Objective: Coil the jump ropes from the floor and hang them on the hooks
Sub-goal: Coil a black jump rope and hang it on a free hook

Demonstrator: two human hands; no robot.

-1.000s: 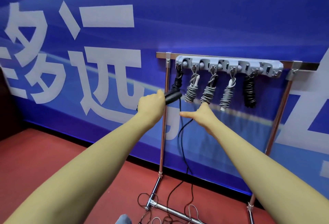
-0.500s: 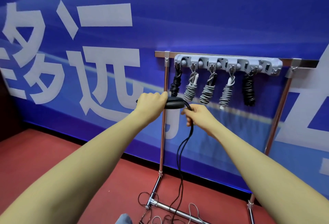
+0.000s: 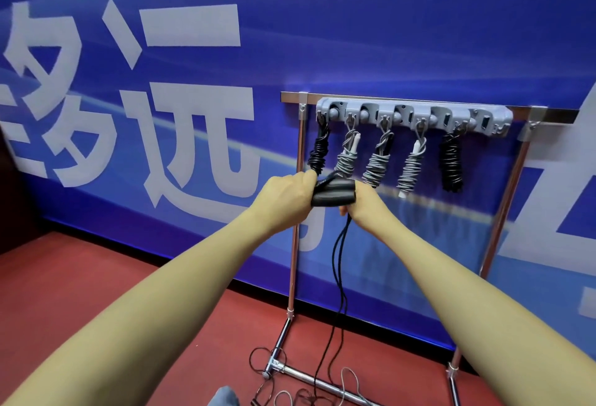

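Just below the grey plastic hook rail (image 3: 414,116) on the chrome stand, both hands meet at the pair of black foam jump-rope handles (image 3: 333,193). Handles lie side by side, long axis roughly level, running left-right, parallel w/ the rail. Left hand (image 3: 285,194) is curled round their left ends; right hand (image 3: 362,204) is curled at their right end, pinching the black cord (image 3: 339,263) where it leaves them. Cord drops as two strands straight down from the right hand to the red floor (image 3: 180,315) by the stand's foot, i.e. still uncoiled, at right angles to the handles. So winding, I'd guess, means the right hand carrying cord round the handles' length while the left holds them steady. Five wound ropes already hang from the rail: black bundle (image 3: 319,152) at its left end, just above the left hand, three grey ones, another black. Rail's far right hook looks free, nearer the right hand.
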